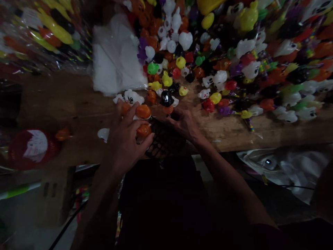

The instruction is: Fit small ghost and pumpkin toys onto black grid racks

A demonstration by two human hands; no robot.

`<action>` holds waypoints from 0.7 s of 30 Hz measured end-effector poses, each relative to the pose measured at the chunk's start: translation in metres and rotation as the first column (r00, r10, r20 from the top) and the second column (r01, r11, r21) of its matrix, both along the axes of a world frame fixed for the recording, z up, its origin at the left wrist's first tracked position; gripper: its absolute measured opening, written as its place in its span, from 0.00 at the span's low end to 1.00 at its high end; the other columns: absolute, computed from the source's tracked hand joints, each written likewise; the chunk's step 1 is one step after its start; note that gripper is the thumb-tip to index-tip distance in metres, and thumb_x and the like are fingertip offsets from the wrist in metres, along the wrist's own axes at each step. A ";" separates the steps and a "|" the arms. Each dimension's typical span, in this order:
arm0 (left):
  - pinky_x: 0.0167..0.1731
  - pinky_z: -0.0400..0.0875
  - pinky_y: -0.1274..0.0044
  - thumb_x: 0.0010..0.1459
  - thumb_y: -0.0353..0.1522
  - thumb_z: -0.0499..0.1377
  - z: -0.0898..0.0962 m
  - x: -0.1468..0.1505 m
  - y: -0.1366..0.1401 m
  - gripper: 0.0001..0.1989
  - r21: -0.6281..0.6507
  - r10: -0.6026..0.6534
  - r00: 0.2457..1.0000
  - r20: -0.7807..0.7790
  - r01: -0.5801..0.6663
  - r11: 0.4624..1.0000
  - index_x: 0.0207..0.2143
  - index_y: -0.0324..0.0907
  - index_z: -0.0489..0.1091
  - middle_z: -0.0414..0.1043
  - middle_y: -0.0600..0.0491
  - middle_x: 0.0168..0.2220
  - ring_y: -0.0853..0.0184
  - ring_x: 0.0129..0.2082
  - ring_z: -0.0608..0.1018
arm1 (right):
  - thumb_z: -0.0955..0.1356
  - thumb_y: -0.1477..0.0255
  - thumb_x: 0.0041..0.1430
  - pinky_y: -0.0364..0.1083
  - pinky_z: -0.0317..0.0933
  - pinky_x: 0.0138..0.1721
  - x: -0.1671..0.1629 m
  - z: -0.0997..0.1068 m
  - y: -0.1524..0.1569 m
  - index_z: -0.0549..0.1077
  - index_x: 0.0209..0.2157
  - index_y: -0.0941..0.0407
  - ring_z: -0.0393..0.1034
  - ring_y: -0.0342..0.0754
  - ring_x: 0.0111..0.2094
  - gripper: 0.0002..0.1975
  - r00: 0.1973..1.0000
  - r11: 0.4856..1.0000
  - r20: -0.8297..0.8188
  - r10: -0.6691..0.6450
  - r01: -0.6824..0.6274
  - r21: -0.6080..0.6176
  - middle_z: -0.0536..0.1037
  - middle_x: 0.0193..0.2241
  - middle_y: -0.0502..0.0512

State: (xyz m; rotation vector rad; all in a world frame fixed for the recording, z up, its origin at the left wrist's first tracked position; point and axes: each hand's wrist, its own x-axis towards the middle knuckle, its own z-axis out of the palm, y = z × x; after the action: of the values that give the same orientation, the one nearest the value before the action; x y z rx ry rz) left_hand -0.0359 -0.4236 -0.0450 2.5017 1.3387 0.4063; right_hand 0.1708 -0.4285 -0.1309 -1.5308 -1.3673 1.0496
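My left hand lies over a few toy pieces near the front of the wooden table, fingers spread. An orange toy piece shows between its thumb and index finger, and another orange piece is beside the fingertips. White ghost-like heads sit just beyond them. My right hand is closed, its fingertips pinching the lower end of a small toy figure with a black skull-marked head and an orange part below. That figure stands upright. The dim light hides finer detail.
Piles of colourful plastic toy heads cover the table's back and right. White plastic bags lie at back left, beside a clear bag of toys. A red round container stands left. A dark mesh piece lies between my hands.
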 end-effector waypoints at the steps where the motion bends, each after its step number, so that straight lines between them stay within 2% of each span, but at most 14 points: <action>1: 0.71 0.55 0.46 0.61 0.33 0.61 0.000 0.000 0.000 0.06 0.003 0.000 1.000 -0.003 0.000 1.000 0.42 0.47 0.74 0.66 0.51 0.66 0.46 0.75 0.49 | 0.69 0.66 0.59 0.42 0.59 0.33 0.001 0.000 -0.001 0.78 0.34 0.61 0.69 0.44 0.31 0.11 1.000 1.000 0.010 0.005 -0.005 -0.014 0.79 0.30 0.53; 4: 0.72 0.54 0.46 0.63 0.34 0.59 -0.001 0.000 0.000 0.06 -0.004 0.010 1.000 -0.004 -0.010 1.000 0.42 0.46 0.73 0.66 0.50 0.66 0.47 0.75 0.49 | 0.68 0.70 0.59 0.43 0.62 0.36 0.005 0.000 -0.001 0.78 0.38 0.61 0.72 0.47 0.34 0.09 0.998 1.000 0.051 0.024 -0.023 -0.012 0.81 0.34 0.56; 7: 0.73 0.52 0.47 0.64 0.34 0.59 0.000 0.000 -0.001 0.06 -0.014 0.011 1.000 0.003 -0.011 1.000 0.42 0.47 0.73 0.67 0.51 0.65 0.48 0.75 0.50 | 0.66 0.73 0.60 0.44 0.63 0.38 0.006 -0.003 -0.002 0.78 0.39 0.60 0.74 0.48 0.37 0.09 0.996 0.996 0.060 0.061 -0.065 0.056 0.82 0.37 0.56; 13: 0.72 0.51 0.44 0.64 0.35 0.58 0.002 0.000 0.000 0.06 -0.025 0.009 1.000 0.001 -0.009 1.000 0.42 0.47 0.73 0.67 0.52 0.65 0.46 0.75 0.50 | 0.68 0.67 0.65 0.44 0.67 0.41 -0.012 -0.021 -0.007 0.78 0.43 0.58 0.74 0.47 0.38 0.11 0.995 0.987 -0.095 0.011 0.004 0.159 0.82 0.38 0.54; 17: 0.73 0.53 0.47 0.63 0.36 0.59 0.003 -0.001 0.001 0.06 -0.043 0.002 1.000 -0.002 -0.002 0.999 0.43 0.50 0.72 0.63 0.55 0.68 0.48 0.75 0.47 | 0.69 0.68 0.66 0.46 0.67 0.44 -0.019 -0.028 -0.004 0.79 0.42 0.56 0.74 0.48 0.39 0.08 0.999 0.970 0.009 0.040 -0.041 0.238 0.82 0.39 0.55; 21: 0.72 0.54 0.46 0.63 0.36 0.58 0.002 0.000 0.000 0.07 -0.045 0.009 1.000 0.011 -0.009 0.999 0.43 0.49 0.73 0.63 0.53 0.68 0.46 0.75 0.44 | 0.68 0.70 0.67 0.46 0.66 0.40 -0.017 -0.029 -0.003 0.79 0.38 0.57 0.72 0.47 0.36 0.07 0.989 0.951 0.122 0.086 -0.119 0.286 0.80 0.34 0.55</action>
State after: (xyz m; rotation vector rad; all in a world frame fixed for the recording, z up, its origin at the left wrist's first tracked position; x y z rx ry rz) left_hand -0.0361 -0.4232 -0.0429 2.4544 1.3402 0.3864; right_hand 0.1543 -0.4317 -0.1596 -1.3236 -1.6141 0.7908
